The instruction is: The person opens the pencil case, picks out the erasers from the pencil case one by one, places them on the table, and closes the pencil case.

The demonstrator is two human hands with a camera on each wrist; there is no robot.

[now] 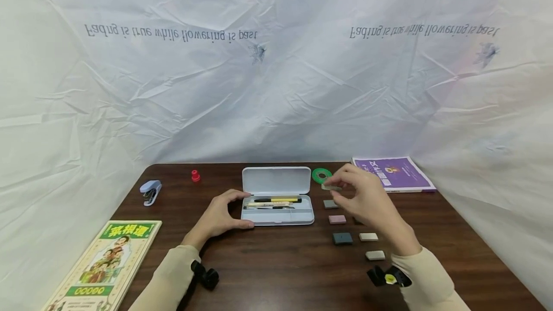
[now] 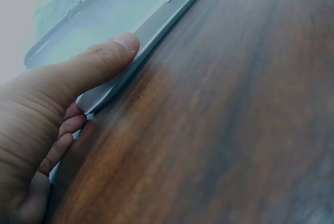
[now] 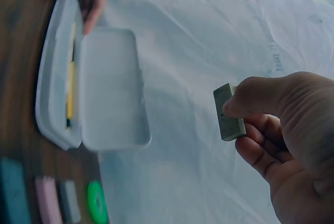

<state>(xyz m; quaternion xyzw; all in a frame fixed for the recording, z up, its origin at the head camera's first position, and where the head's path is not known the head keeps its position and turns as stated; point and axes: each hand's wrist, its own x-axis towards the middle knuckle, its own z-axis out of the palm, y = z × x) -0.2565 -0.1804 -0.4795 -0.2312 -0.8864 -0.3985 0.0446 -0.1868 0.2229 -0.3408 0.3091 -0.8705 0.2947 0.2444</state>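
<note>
A white pencil case [image 1: 277, 216] stands with its lid [image 1: 276, 180] up, holding several pens [image 1: 278, 200]. At its left end, my left hand [image 1: 222, 215] grips the case, thumb along the front edge and fingers toward the back corner. In the left wrist view, the thumb [image 2: 104, 59] lies against the case's side wall [image 2: 156, 18]. My right hand [image 1: 365, 196] pinches a small grey-green eraser [image 3: 228, 113] between thumb and fingers, raised to the right of the case. Below that hand lie a grey eraser [image 1: 330, 204], a pink eraser [image 1: 337, 219] and a dark eraser [image 1: 342, 238].
Two whitish erasers [image 1: 368, 237] lie near the right wrist. Behind the right hand are a green ring [image 1: 321, 175] and a purple book [image 1: 402, 172]. On the left are a stapler [image 1: 150, 192], a red object [image 1: 196, 175] and a green-and-cream book [image 1: 103, 263]. A sheet curtain [image 1: 276, 85] backs the table.
</note>
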